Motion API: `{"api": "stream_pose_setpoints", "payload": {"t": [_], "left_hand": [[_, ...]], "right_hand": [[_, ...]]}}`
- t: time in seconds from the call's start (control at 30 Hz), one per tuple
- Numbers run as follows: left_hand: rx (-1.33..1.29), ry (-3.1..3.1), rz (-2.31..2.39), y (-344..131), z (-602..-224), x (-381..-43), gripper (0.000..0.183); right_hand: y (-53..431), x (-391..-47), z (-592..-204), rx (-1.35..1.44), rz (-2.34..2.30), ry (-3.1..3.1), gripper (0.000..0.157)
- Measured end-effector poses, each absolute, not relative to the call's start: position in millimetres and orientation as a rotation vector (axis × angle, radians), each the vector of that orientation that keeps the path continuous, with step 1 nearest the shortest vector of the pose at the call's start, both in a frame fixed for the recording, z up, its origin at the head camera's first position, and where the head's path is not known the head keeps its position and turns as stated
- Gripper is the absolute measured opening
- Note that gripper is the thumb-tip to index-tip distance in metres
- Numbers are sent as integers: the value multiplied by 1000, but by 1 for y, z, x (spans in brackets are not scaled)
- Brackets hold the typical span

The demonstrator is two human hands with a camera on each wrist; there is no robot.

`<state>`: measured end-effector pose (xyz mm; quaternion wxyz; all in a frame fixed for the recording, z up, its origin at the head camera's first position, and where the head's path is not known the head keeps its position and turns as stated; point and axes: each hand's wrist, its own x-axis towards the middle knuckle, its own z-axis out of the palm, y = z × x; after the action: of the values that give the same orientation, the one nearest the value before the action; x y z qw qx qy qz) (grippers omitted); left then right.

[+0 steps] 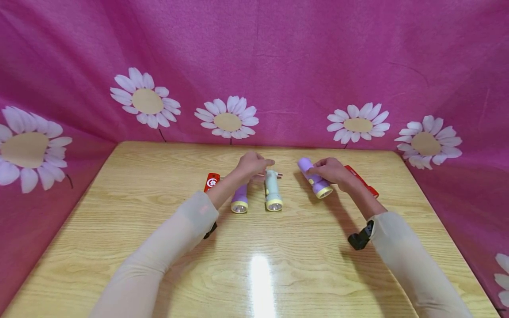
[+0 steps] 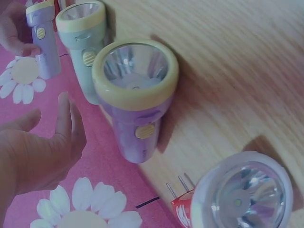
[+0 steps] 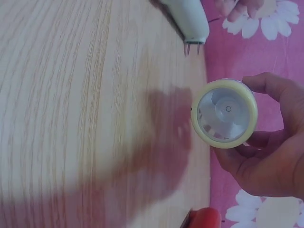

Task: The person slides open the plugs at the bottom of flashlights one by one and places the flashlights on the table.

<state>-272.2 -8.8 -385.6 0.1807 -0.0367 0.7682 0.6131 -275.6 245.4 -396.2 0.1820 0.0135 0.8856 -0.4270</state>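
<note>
My right hand grips a purple flashlight with a yellow rim, thumb and fingers around its body. In the right wrist view its lens faces the camera. My left hand hovers by the rear end of a pale green flashlight; in the left wrist view its fingers are loosely extended, with nothing held. Two plug prongs stick out of the green flashlight's rear. Beside it lies another purple flashlight, its back part hidden by my left arm in the head view.
A red flashlight lies left of the row, partly behind my left forearm. Another red flashlight lies right of my right hand. The wooden table meets a pink daisy-print cloth behind.
</note>
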Motion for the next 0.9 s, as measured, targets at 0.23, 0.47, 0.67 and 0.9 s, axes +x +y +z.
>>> {"api": "stream_pose_setpoints", "payload": {"t": [0.23, 0.47, 0.67, 0.9], "left_hand": [[-96, 2129, 1806, -6, -381, -273, 53], [-97, 2091, 1878, 1, -380, -273, 47], [-45, 2057, 1928, 9, -377, -268, 47], [-32, 1947, 1997, 20, -372, -263, 47]], "right_hand": [[232, -270, -388, 43, -1270, 2499, 48], [223, -265, -380, 44, -1306, 2510, 49], [215, -262, -376, 58, -1387, 2517, 47], [208, -257, -374, 34, -1443, 2528, 49]]}}
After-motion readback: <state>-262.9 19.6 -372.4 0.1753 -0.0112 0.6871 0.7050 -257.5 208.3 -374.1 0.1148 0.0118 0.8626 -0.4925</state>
